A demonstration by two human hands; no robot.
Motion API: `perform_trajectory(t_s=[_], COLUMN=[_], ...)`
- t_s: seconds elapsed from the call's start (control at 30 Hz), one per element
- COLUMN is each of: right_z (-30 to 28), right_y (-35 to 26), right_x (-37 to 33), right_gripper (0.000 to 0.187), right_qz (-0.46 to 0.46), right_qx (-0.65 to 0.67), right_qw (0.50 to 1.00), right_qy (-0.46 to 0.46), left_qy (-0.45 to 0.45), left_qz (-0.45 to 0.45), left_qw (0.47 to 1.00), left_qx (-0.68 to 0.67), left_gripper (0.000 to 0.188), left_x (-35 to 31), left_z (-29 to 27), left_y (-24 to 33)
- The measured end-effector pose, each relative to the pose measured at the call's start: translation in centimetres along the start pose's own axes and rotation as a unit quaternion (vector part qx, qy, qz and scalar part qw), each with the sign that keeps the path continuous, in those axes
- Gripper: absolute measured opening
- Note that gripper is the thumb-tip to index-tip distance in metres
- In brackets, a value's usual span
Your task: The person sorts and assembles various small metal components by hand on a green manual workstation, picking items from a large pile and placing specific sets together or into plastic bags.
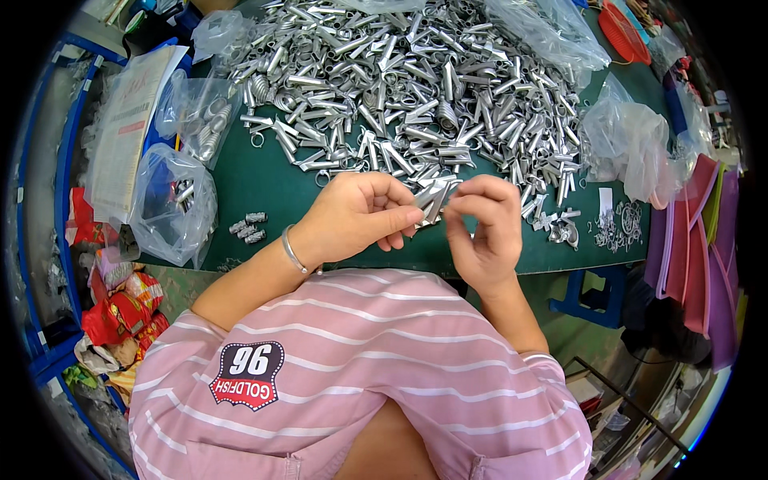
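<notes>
My left hand (360,216) and my right hand (484,232) meet over the near edge of a green table (256,188). Both pinch the same small silver metal part (436,196) between thumb and fingers. A thin silver bangle (293,252) circles my left wrist. Just beyond my hands spreads a big heap of silver metal tubes and clips (400,88).
Clear plastic bags with metal parts (172,204) lie at the left beside a papers stack (124,132). Three small grey pieces (248,226) rest near the table's front. More bags (632,144) and small rings (620,224) sit at right, a red basket (624,32) behind.
</notes>
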State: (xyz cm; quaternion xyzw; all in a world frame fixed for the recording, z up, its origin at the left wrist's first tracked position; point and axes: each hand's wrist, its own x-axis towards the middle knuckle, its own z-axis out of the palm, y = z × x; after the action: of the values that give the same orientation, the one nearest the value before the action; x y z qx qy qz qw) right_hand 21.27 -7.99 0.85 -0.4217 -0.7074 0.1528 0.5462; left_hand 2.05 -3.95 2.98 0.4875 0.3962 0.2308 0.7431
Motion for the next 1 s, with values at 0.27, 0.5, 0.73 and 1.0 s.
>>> perform_trajectory(t_s=[0.27, 0.5, 0.73, 1.0], right_z=[-0.2, 0.2, 0.2, 0.5], right_y=[0.1, -0.8, -1.3, 0.2], right_x=[-0.2, 0.0, 0.1, -0.6], right_gripper=[0.028, 0.032, 0.028, 0.015], right_qz=[0.146, 0.086, 0.092, 0.158], right_qx=[0.146, 0.169, 0.157, 0.144], right_qw=[0.978, 0.982, 0.983, 0.976], right_qy=[0.009, 0.011, 0.016, -0.038], left_qy=[0.09, 0.104, 0.067, 0.106], left_qz=[0.202, 0.246, 0.19, 0.286], left_qw=[0.953, 0.94, 0.979, 0.951], left_qx=[0.208, 0.213, 0.035, -0.041], left_gripper=[0.013, 0.014, 0.015, 0.037], left_x=[-0.6, 0.1, 0.0, 0.2], left_z=[0.4, 0.2, 0.0, -0.3], left_y=[-0.5, -1.5, -1.8, -1.7])
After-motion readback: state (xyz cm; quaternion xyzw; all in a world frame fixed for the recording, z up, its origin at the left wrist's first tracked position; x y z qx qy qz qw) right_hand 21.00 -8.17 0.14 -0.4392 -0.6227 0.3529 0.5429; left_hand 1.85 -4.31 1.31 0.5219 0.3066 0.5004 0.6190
